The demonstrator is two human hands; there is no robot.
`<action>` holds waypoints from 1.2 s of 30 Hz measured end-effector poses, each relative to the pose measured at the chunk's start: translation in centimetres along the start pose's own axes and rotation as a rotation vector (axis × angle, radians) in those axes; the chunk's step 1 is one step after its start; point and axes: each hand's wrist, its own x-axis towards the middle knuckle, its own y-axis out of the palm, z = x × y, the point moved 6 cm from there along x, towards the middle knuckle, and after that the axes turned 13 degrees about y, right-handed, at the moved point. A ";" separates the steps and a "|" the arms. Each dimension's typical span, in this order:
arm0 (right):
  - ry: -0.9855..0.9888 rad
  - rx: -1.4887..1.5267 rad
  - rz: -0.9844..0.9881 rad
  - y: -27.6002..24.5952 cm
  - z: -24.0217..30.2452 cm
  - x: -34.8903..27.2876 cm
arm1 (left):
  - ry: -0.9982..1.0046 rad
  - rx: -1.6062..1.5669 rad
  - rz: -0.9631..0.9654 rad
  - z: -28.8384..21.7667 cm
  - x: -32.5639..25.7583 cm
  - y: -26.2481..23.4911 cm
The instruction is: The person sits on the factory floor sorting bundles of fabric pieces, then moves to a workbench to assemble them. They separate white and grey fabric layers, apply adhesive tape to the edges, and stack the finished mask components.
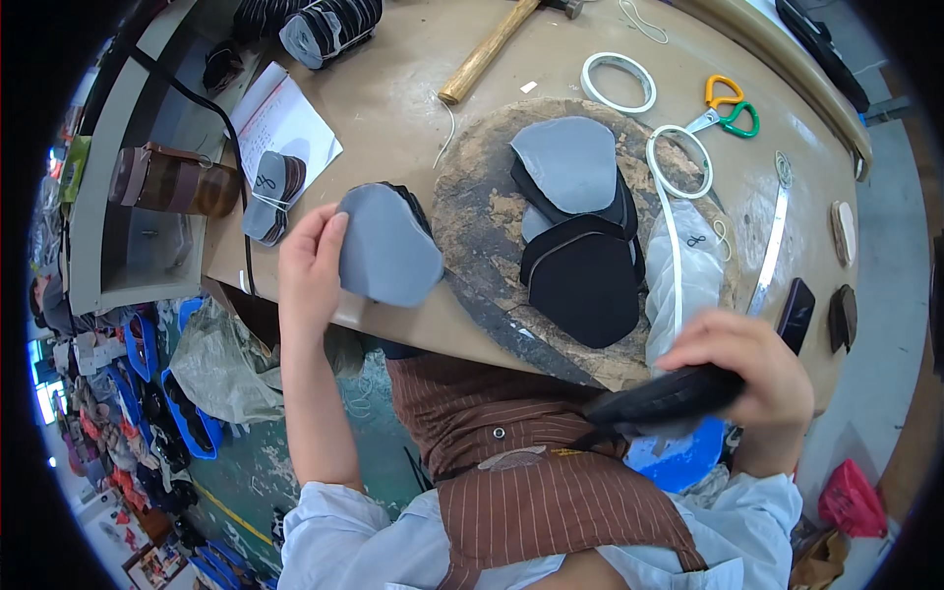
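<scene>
My left hand [308, 264] pinches the left edge of a small stack of rounded grey pieces [393, 246] with black layers beneath, held over the table's near edge. On the worn round board [480, 221] lie overlapping cut pieces: a grey piece [565, 162] on top at the back and a black piece [587, 292] nearer me. Closed around a thick black bundle of flat pieces [664, 401], my right hand [742, 359] is in front of the board, above my lap. Motion blurs it slightly, and the bundle's underside is hidden.
Behind the board lie a hammer [489, 51], a white tape roll [589, 84] and scissors [723, 93]. Another tape roll [706, 175] and a plastic bag [685, 258] lie on its right. A metal ruler [771, 236] and phone [796, 315] sit further right; a tied bundle [267, 211] and jar [187, 183] left.
</scene>
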 end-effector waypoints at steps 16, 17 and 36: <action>-0.038 -0.456 -0.313 3.2 -2.0 5.0 | 0.331 0.034 0.285 -9.1 -5.5 15.2; -0.028 -0.462 -0.302 3.1 -2.3 5.1 | 0.339 0.040 0.291 -9.2 -5.6 15.3; -0.052 -0.436 -0.284 3.0 -2.0 5.4 | 0.493 0.192 0.311 -9.3 -7.8 16.0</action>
